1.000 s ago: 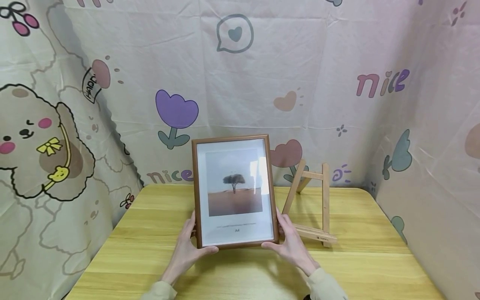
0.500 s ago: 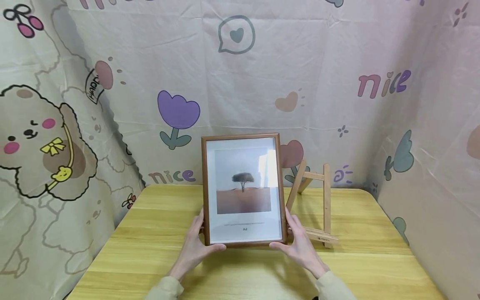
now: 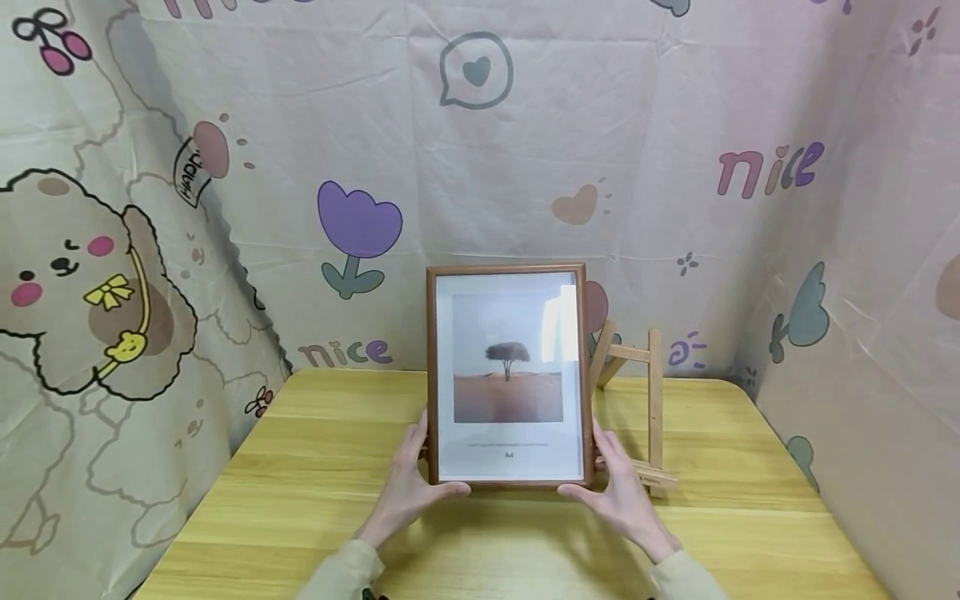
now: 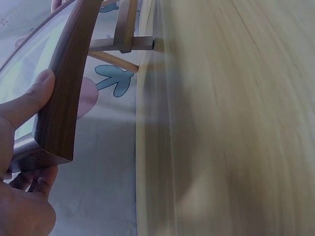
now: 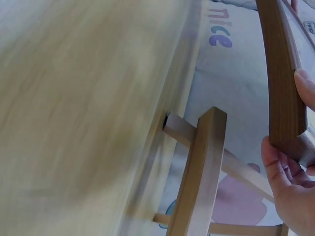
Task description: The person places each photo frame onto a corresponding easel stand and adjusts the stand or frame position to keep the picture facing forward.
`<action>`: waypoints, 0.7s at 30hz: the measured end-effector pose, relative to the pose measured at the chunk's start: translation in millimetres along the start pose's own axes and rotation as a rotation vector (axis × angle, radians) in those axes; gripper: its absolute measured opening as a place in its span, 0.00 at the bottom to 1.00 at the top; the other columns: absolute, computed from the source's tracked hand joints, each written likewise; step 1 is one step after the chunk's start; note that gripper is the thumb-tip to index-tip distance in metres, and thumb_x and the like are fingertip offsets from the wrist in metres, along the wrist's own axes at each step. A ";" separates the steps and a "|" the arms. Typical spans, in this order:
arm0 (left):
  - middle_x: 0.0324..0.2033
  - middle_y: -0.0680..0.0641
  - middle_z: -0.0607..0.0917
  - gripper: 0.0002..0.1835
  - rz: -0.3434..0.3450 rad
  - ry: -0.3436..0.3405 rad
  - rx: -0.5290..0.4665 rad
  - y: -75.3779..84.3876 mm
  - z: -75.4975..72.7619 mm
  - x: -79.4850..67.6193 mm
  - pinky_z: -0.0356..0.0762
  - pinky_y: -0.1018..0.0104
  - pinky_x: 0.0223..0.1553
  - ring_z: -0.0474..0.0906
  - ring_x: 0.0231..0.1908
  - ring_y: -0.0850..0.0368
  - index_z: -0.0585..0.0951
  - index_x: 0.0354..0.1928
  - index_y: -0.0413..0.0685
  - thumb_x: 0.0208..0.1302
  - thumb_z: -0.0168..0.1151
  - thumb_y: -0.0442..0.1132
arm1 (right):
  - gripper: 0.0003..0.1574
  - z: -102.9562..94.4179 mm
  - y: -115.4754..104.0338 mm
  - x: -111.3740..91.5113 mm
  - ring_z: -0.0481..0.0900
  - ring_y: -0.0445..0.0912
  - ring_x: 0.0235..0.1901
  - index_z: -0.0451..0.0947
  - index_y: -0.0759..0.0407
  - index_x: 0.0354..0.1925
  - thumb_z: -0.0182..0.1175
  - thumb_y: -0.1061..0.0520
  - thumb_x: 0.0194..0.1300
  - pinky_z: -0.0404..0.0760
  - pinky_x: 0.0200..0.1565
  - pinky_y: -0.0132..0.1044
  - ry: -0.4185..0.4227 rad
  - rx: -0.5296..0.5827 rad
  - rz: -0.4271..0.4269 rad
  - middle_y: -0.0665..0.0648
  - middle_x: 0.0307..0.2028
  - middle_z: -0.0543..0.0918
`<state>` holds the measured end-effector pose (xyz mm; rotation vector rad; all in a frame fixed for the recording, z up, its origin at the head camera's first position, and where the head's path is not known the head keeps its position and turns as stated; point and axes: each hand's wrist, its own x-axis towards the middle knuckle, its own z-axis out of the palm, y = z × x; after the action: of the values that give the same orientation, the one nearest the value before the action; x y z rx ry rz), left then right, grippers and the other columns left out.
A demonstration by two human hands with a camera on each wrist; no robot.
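Note:
A brown wooden picture frame (image 3: 508, 375) with a print of a tree stands nearly upright between both hands, above the table. My left hand (image 3: 408, 483) grips its lower left corner, thumb over the front and fingers behind. At the lower right corner my right hand (image 3: 618, 492) holds it the same way. In the left wrist view the frame's dark edge (image 4: 64, 83) is clear of the tabletop. Behind and to the right of the frame is a small wooden easel (image 3: 656, 400), its left part partly covered by the frame. The right wrist view shows the easel's ledge (image 5: 204, 172) close to the right hand.
The yellow wood-grain table (image 3: 300, 467) reaches back to a printed cloth backdrop (image 3: 480, 167), which also hangs at both sides. The easel stands on the table's right half.
Both hands have carried the picture frame to the right, and it now overlaps more of the easel. The frame has straightened from a slight tilt. The easel has stayed where it was.

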<state>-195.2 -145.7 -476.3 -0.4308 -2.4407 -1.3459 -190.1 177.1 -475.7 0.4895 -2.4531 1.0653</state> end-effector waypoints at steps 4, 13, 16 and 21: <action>0.68 0.37 0.70 0.72 -0.009 -0.021 -0.032 2.8 3.1 2.3 0.80 0.45 0.59 0.73 0.62 0.40 0.47 0.81 0.55 0.38 0.86 0.45 | 0.74 -3.6 2.8 -0.8 0.79 0.50 0.47 0.53 0.67 0.77 0.83 0.54 0.40 0.86 0.48 0.47 0.027 -0.012 -0.029 0.64 0.56 0.78; 0.66 0.40 0.72 0.72 0.024 -0.034 -0.022 8.6 9.6 9.4 0.80 0.48 0.57 0.75 0.58 0.47 0.47 0.81 0.56 0.38 0.86 0.46 | 0.73 -12.0 7.5 -3.0 0.80 0.47 0.42 0.54 0.70 0.76 0.83 0.56 0.39 0.86 0.44 0.38 0.063 -0.009 -0.056 0.62 0.53 0.78; 0.64 0.41 0.73 0.72 0.040 -0.038 -0.010 10.6 11.8 12.4 0.82 0.55 0.55 0.75 0.55 0.50 0.46 0.81 0.56 0.38 0.86 0.47 | 0.74 -15.3 8.2 -3.9 0.81 0.50 0.41 0.54 0.70 0.76 0.84 0.54 0.39 0.86 0.43 0.40 0.067 -0.018 -0.043 0.65 0.55 0.78; 0.61 0.42 0.74 0.71 0.085 -0.038 -0.025 12.5 16.2 18.1 0.82 0.64 0.51 0.75 0.50 0.53 0.47 0.81 0.53 0.38 0.86 0.46 | 0.75 -19.2 11.3 -4.0 0.78 0.40 0.43 0.53 0.68 0.77 0.84 0.58 0.37 0.87 0.43 0.36 0.091 0.006 -0.064 0.66 0.55 0.77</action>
<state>-208.6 -123.6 -467.5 -0.5650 -2.4092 -1.3459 -187.4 199.4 -472.7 0.5067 -2.3401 1.0460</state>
